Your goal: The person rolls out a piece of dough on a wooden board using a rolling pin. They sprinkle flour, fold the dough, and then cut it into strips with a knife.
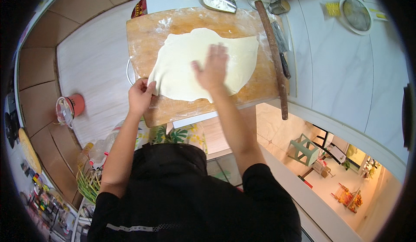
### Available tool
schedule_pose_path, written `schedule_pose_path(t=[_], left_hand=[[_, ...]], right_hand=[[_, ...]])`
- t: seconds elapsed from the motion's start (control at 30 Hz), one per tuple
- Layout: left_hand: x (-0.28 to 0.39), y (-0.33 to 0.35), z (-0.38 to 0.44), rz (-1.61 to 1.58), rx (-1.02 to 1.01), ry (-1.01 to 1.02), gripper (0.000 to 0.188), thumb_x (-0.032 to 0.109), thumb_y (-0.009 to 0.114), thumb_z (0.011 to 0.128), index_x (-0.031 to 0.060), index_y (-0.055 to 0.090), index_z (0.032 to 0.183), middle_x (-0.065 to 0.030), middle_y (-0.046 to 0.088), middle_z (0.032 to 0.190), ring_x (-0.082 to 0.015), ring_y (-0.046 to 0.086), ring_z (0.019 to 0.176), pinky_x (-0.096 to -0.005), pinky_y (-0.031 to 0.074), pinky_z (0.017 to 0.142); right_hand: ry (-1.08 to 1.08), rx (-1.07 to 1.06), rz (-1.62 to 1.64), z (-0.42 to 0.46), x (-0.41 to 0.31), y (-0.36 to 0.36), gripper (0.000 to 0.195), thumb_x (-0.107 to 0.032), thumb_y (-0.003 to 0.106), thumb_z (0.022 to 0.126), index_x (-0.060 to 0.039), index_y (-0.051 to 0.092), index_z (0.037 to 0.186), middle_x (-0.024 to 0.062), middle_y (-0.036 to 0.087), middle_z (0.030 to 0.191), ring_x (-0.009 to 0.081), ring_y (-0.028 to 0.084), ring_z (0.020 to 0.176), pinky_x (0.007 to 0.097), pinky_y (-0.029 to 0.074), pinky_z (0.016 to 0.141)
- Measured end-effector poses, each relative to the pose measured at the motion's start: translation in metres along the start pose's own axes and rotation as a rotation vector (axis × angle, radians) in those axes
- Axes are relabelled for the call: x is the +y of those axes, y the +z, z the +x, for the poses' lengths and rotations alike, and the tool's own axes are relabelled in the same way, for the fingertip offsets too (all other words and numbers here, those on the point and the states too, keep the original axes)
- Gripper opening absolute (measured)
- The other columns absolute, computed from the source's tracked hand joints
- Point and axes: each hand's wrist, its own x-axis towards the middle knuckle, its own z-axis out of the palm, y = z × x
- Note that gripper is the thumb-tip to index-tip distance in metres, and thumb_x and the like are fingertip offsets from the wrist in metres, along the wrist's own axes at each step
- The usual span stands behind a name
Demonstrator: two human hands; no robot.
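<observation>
A broad, thin sheet of pale dough (182, 66) lies on a floured wooden board (143, 40). At the near left corner of the sheet, my left hand (141, 94) pinches the dough's edge between thumb and fingers. My right hand (213, 68), blurred, is over the middle of the sheet with its fingers spread; whether it touches the dough I cannot tell. A long brown rolling pin (274, 57) lies along the board's right side, its near end past the board's edge. Beside it is a knife with a black handle (284, 66).
Beyond the board's far edge rests a metal scoop of flour (218, 2). A glass jar (280, 7) stands at the far right corner. On the right counter is a sieve (356, 15). A red bucket (76, 105) is on the floor at left.
</observation>
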Motion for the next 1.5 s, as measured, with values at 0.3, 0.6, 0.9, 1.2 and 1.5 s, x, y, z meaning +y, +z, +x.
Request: schedule_pose_path(t=[0.3,0.6,0.9,1.2,1.5], left_hand=[[0.009,-0.005,0.000,-0.004,0.011,-0.074,0.020,0.018,0.071,0.096,-0.0010,0.066,0.091,-0.0016,0.066,0.073,-0.0063,0.058,0.059,-0.0236,0.048,0.051],[0.011,-0.006,-0.003,-0.026,-0.008,-0.112,0.021,0.019,0.069,0.098,-0.0004,0.065,0.093,-0.0015,0.066,0.075,-0.0072,0.059,0.058,-0.0233,0.049,0.053],[0.018,0.019,-0.018,0.357,0.369,0.211,0.027,0.020,0.073,0.093,-0.0001,0.061,0.106,-0.0094,0.067,0.090,-0.0181,0.065,0.081,-0.0314,0.052,0.071],[0.065,0.130,0.020,0.872,0.242,0.807,0.070,0.036,0.071,0.092,-0.0011,0.044,0.145,-0.0227,0.046,0.151,-0.0421,0.043,0.139,-0.0504,0.035,0.115],[0.035,0.201,-0.088,0.978,-0.450,0.815,0.065,0.029,0.060,0.096,0.0033,0.040,0.152,-0.0212,0.035,0.160,-0.0367,0.030,0.151,-0.0535,0.024,0.122]], right_hand=[[0.100,0.103,-0.089,-0.016,0.074,-0.007,0.090,-0.054,0.058,0.095,0.0113,0.031,0.151,0.0360,0.024,0.159,0.0508,0.018,0.150,0.0584,0.015,0.123],[-0.174,-0.281,0.028,-0.069,-0.006,-0.036,0.081,-0.055,0.053,0.097,-0.0025,0.034,0.156,0.0224,0.026,0.164,0.0373,0.022,0.153,0.0506,0.013,0.125],[0.043,-0.082,0.018,-0.033,0.036,-0.035,0.081,-0.049,0.057,0.096,0.0079,0.037,0.151,0.0273,0.029,0.161,0.0424,0.023,0.152,0.0503,0.017,0.125],[-0.319,-0.352,0.135,-0.127,0.067,-0.095,0.071,-0.043,0.063,0.094,-0.0008,0.045,0.148,0.0190,0.039,0.157,0.0344,0.034,0.147,0.0500,0.026,0.121],[-0.156,-0.177,0.458,-0.112,0.135,-0.143,0.028,-0.018,0.069,0.089,-0.0023,0.064,0.112,0.0160,0.068,0.106,0.0357,0.065,0.096,0.0434,0.052,0.084]])
